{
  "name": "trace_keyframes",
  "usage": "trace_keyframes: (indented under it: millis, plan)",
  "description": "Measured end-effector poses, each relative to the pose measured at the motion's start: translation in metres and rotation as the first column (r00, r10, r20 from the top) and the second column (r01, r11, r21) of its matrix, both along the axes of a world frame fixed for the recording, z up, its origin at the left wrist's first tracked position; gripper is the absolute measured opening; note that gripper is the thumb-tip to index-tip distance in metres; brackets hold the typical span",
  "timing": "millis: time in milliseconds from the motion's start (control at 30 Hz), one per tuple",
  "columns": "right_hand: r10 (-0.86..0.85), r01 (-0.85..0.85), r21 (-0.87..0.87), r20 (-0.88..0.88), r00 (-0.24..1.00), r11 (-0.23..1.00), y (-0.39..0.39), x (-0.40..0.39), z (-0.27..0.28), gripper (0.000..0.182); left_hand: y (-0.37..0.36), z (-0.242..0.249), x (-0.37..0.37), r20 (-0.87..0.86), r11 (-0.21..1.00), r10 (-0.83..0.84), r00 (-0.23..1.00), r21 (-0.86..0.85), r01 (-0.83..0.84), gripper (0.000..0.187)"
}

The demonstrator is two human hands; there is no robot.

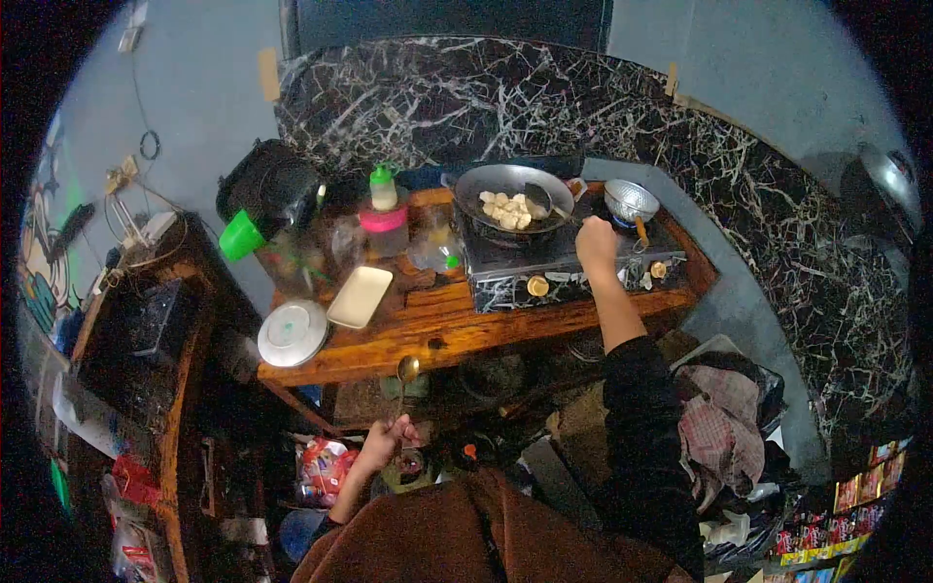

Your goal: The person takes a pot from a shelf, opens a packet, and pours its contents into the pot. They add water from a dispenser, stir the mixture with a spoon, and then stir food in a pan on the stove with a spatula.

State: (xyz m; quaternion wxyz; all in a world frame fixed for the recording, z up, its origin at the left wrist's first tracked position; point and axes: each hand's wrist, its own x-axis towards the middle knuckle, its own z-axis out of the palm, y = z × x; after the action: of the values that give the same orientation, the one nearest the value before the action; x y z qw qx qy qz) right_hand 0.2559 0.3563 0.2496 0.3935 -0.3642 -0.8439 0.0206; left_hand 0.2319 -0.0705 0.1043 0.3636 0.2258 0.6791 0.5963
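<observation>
My left hand [387,439] is closed around the handle of a metal spoon [408,371], whose bowl points up near the counter's front edge. My right hand [596,243] grips the handle of a spatula [536,198]; its dark blade rests inside the wok, against the food. Several pale, whitish pieces of food [509,210] lie together in the wok [525,173]. The wok sits on the left burner of a stove [501,279] with two gold-coloured knobs. Just right of my right hand, a small silver pot [632,200] with a wooden handle stands on the other burner.
On the wooden counter [432,325] lie a cream tray [361,297] and a round metal lid [293,333]. Behind them stand a green-capped bottle [384,189], a pink-rimmed container [384,228] and a green cup [241,236]. A checked cloth [719,428] hangs at the lower right.
</observation>
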Motion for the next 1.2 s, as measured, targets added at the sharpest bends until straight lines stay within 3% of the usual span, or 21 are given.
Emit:
trace_keyframes:
  millis: [67, 167, 267, 367, 433, 567, 633, 733, 867, 933, 967, 1000, 1067, 1133, 1167, 1200]
  plan:
    - [0.022, -0.021, 0.026, -0.029, 0.999, 0.999, 0.002, -0.002, 0.0, 0.018, -0.002, -0.003, -0.001, 0.026, 0.998, 0.008, 1.0, -0.061, -0.006, 0.039]
    - [-0.025, 0.025, 0.006, -0.011, 1.0, 1.0, -0.007, -0.004, 0.011, 0.018, -0.002, -0.009, -0.004, -0.024, 0.999, 0.048, 0.999, 0.025, -0.047, 0.04]
    - [-0.042, 0.042, 0.042, -0.003, 0.999, 0.998, -0.006, -0.006, 0.017, 0.018, 0.0, -0.011, -0.008, 0.0, 0.998, 0.042, 0.999, -0.049, -0.042, 0.041]
    - [-0.082, 0.081, 0.041, 0.022, 0.996, 0.996, -0.008, -0.003, 0.026, 0.018, 0.005, -0.01, -0.01, 0.041, 0.998, 0.047, 0.998, 0.048, -0.049, 0.041]
    - [-0.091, 0.091, 0.026, 0.03, 0.995, 0.996, -0.009, 0.001, 0.03, 0.018, 0.005, -0.003, -0.009, 0.108, 0.998, 0.052, 0.993, -0.026, -0.049, 0.041]
    - [-0.061, 0.06, 0.012, 0.021, 0.998, 0.998, -0.009, 0.0, 0.028, 0.018, 0.01, -0.007, -0.016, 0.111, 1.0, 0.0, 0.994, -0.024, 0.002, 0.041]
    - [-0.057, 0.059, -0.013, 0.116, 0.992, 0.998, -0.017, -0.001, 0.03, 0.018, 0.013, -0.008, -0.017, 0.109, 0.999, -0.023, 0.994, 0.049, 0.018, 0.042]
    - [-0.06, 0.062, -0.01, 0.129, 0.99, 0.998, -0.015, -0.004, 0.028, 0.017, 0.018, -0.022, -0.025, 0.131, 0.999, 0.041, 0.991, -0.015, -0.04, 0.042]
    - [-0.082, 0.086, -0.08, 0.056, 0.995, 0.993, 0.019, -0.012, 0.006, 0.018, 0.021, -0.023, -0.032, 0.088, 1.0, 0.008, 0.996, 0.009, -0.009, 0.042]
    - [-0.09, 0.032, -0.526, -0.084, 0.992, 0.85, 0.051, -0.019, -0.012, 0.014, 0.024, -0.015, -0.033, 0.083, 0.999, 0.037, 0.996, -0.002, -0.037, 0.042]
    - [-0.092, -0.389, -0.866, -0.435, 0.896, 0.312, 0.06, -0.014, -0.012, 0.014, 0.025, -0.016, -0.034, 0.086, 0.999, 0.037, 0.996, 0.001, -0.037, 0.042]
    - [-0.088, -0.389, -0.866, -0.435, 0.896, 0.315, 0.055, -0.013, -0.008, 0.014, 0.027, -0.018, -0.035, 0.048, 0.999, 0.037, 0.998, 0.033, -0.039, 0.042]
    - [-0.214, -0.57, -0.821, -0.552, 0.806, -0.029, 0.043, -0.016, -0.003, 0.015, 0.027, -0.024, -0.039, 0.009, 0.997, 0.043, 0.999, 0.066, -0.043, 0.042]
    - [-0.129, -0.546, -0.837, -0.539, 0.832, -0.025, 0.051, -0.023, -0.008, 0.014, 0.026, -0.028, -0.044, 0.196, 0.998, 0.02, 0.98, 0.06, -0.032, 0.041]
    - [-0.01, -0.344, -0.896, -0.361, 0.932, 0.28, 0.054, -0.028, -0.011, 0.014, 0.027, -0.027, -0.046, 0.196, 0.998, 0.018, 0.981, 0.061, -0.03, 0.041]
    - [0.037, -0.132, -0.809, -0.136, 0.99, 0.573, 0.051, -0.032, -0.01, 0.016, 0.027, -0.022, -0.047, 0.132, 0.999, 0.007, 0.991, 0.041, -0.013, 0.041]
